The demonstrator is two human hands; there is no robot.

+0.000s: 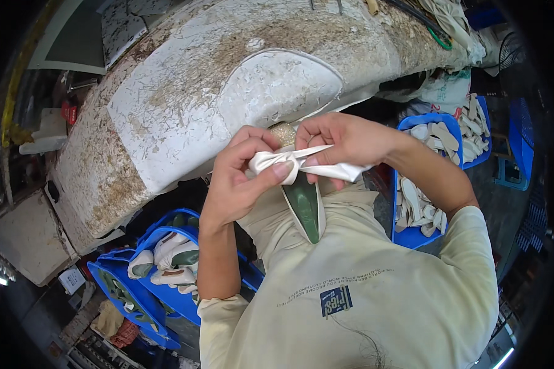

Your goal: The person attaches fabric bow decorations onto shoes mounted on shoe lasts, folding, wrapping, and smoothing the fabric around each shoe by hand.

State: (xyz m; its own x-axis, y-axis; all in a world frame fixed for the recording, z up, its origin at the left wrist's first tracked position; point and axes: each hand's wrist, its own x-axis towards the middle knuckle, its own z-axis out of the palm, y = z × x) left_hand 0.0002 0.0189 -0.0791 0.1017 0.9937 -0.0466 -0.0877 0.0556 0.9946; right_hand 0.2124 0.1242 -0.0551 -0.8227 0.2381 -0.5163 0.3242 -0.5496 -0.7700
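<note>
Close to my body and in front of the workbench is a shoe on a dark green last (305, 206), its pointed end turned toward my shirt. A glittery gold part (283, 133) shows at its far end, between my hands. Across the shoe lies a shiny white fabric strip (341, 171), gathered into a knot at its left part. My left hand (247, 169) pinches the knot between thumb and fingers. With closed fingers, my right hand (341, 144) grips the strip just right of the knot, and a loose end sticks out to the right. The hands partly hide the shoe's middle.
The workbench (166, 117) has a stained, worn white cover with a rounded pad (280, 83). At lower left, blue baskets (184, 304) hold white shoes (177, 255) on green lasts. To the right, more blue baskets (412, 237) hold several pale shoe parts (415, 200).
</note>
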